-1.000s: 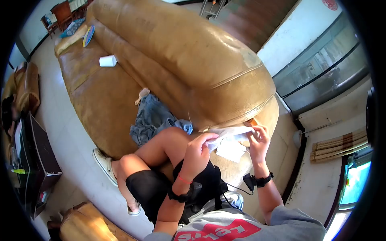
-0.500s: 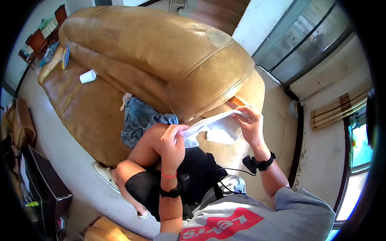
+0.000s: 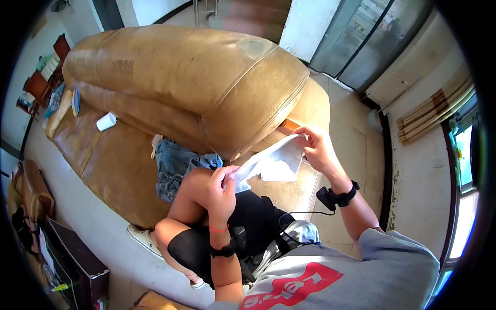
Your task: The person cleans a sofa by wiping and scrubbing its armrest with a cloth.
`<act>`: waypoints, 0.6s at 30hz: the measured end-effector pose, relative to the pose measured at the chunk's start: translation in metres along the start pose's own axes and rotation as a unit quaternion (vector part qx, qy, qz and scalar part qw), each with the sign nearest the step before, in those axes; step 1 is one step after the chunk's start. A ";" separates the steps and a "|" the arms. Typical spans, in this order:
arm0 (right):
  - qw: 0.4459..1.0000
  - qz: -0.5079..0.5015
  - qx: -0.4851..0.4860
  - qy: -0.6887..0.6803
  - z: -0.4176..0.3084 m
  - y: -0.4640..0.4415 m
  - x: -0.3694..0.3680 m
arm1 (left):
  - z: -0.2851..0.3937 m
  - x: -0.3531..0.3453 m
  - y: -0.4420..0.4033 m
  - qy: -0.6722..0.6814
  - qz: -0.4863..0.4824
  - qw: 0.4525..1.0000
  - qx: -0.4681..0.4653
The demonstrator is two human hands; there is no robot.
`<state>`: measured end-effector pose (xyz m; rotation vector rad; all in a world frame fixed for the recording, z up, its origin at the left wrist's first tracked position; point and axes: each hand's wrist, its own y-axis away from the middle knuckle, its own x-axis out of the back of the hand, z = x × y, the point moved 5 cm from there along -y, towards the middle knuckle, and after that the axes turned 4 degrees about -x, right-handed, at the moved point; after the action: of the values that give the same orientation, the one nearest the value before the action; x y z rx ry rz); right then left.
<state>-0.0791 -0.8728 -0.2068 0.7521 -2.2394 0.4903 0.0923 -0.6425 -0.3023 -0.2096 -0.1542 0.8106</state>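
Observation:
A thin white cloth (image 3: 276,159) stretches between my two hands above the sofa seat, its lower part bright in sunlight. My left hand (image 3: 221,190) is closed, pinching the near left corner beside my bent knee. At the far right end, my right hand (image 3: 319,150) grips the upper edge between thumb and fingers. Whether the cloth is a garment I cannot tell. Just left of my left hand, a crumpled blue denim garment (image 3: 175,164) lies on the seat, partly hidden by my leg.
The brown leather sofa (image 3: 170,72) has a high backrest in front of me. A light-handled brush (image 3: 155,146), a white cylinder (image 3: 106,121) and a colourful flat oval item (image 3: 76,102) rest along it. A dark low cabinet (image 3: 77,258) stands at lower left.
The cloth now hangs more spread out, showing more of its face. My right hand has shifted slightly left and up in view, and the camera view has turned somewhat.

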 end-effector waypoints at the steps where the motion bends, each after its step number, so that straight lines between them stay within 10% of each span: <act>1: 1.000 -0.011 -0.003 0.027 -0.003 -0.001 0.004 | -0.001 0.000 0.000 -0.003 0.000 1.000 -0.001; 15: 0.978 0.096 0.078 0.170 0.005 0.004 0.034 | 0.025 -0.022 -0.005 -0.252 0.034 0.963 -0.086; 18: 0.992 0.073 -0.058 0.091 0.013 0.005 0.034 | 0.032 -0.027 -0.011 -0.259 0.030 0.963 -0.072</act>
<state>-0.1087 -0.8885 -0.1920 0.4681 -2.1402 0.4745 0.0744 -0.6659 -0.2700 -0.1340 -0.7050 0.9029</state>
